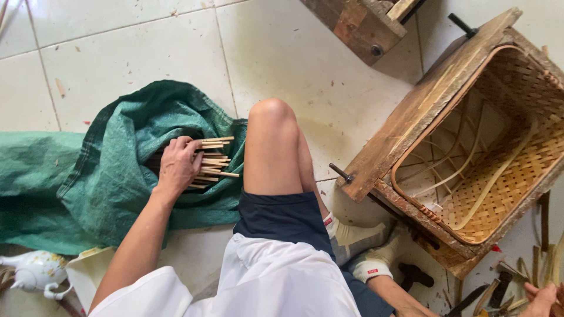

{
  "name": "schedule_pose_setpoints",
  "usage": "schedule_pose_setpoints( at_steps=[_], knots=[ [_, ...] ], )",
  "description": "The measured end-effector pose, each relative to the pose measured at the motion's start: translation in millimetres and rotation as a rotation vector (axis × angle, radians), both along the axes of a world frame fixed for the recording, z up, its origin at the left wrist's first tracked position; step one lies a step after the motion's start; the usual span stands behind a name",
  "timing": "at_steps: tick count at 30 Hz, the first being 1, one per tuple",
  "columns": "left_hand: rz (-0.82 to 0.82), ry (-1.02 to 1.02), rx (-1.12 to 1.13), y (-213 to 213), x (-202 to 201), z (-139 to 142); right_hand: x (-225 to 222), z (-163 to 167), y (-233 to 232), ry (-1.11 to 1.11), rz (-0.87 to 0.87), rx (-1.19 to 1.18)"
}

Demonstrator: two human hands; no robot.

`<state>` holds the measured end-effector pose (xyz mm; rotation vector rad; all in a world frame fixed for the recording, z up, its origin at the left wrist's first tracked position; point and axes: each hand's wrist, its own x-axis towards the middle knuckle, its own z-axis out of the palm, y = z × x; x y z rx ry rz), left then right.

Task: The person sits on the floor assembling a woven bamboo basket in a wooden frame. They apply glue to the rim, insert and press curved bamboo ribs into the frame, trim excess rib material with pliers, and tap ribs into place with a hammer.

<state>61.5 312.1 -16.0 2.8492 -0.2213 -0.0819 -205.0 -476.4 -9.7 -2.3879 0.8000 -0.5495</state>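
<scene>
1. I have one view only, from the camera worn on the head, so no second view overlaps it.
2. It looks almost straight down at the tiled floor (147,53).
3. It sits close: the bare knee (271,111) fills the centre.
4. The green sack (106,176) lies at nine o'clock, the woven basket (505,176) at three o'clock.

Pale tiled floor (147,53) strewn with chips, a wooden block (358,23) at top, daylit.
</scene>
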Motion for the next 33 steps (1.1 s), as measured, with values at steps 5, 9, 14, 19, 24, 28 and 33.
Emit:
schedule_pose_setpoints(
  at_steps=[5,9,14,19,24,28,33],
  knots=[
    [-0.072,-0.053,0.011,-4.1,11.4,-2.6,16.2,25.6,14.7,-0.004,0.103,-0.032],
    [-0.087,0.027,-0.039,-1.5,18.1,0.5,10.2,22.8,-2.6,-0.009,0.146,0.017],
    [-0.158,0.029,-0.039,-0.4,22.2,15.3,-2.5,17.0,-17.4,-0.005,0.107,0.175],
    [-0.21,-0.088,-0.266,-61.1,18.6,64.0,18.2,65.8,46.1,-0.116,0.107,0.041],
    [-0.299,-0.082,-0.846,-241.8,-16.6,116.3,111.5,142.2,146.0,0.323,0.444,0.486],
    [-0.433,-0.112,-1.061,-350.6,-43.0,144.5,161.0,158.6,225.5,0.306,0.66,1.016],
    [-0.352,-0.033,-1.126,-342.0,-87.9,137.0,175.1,173.2,211.8,-0.153,0.493,1.11]
  ],
)
